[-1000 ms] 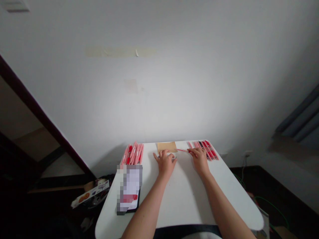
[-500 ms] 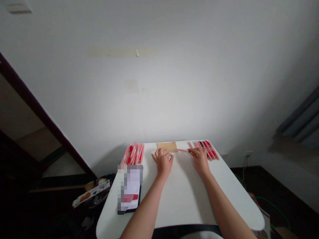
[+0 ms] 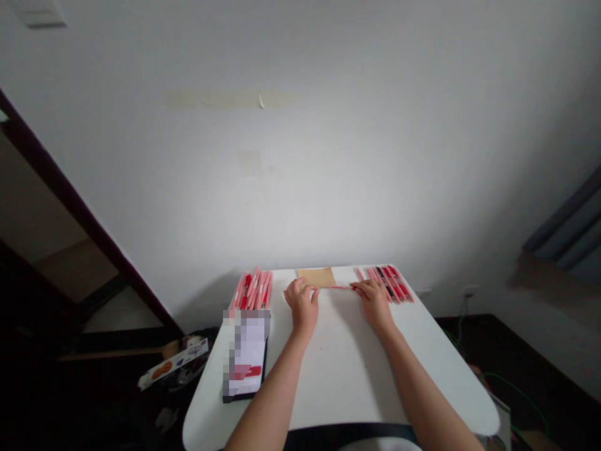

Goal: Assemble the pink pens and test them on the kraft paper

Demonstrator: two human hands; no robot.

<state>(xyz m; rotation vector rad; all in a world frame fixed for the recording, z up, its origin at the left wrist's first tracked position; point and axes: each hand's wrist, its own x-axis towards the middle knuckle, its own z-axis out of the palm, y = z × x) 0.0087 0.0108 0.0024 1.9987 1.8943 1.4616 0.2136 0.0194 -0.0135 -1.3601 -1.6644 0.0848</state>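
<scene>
A slim pink-and-red pen (image 3: 339,287) lies level between my hands, above the back half of the white table (image 3: 347,376). My right hand (image 3: 373,304) pinches its dark right end between thumb and fingers. At its other end, my left hand (image 3: 303,308) has thumb and forefinger closed together, and the fingertips cover the tip. Just behind the left hand is a tan piece of paper (image 3: 317,275). Beside the right hand lies a row of pink, red and black pens (image 3: 397,285). A heap of pink and red pens (image 3: 253,289) sits at the back left.
A phone (image 3: 251,351) with a lit, partly blurred screen lies at the table's left side, near my left forearm. The wall (image 3: 328,156) stands right behind the table. A printed box (image 3: 173,363) is on the floor to the left, and a green cable (image 3: 516,388) to the right.
My left hand has moved slightly left and its thumb and forefinger have closed at the pen's left end. My right hand has shifted a little left with the pen, which now lies more level.
</scene>
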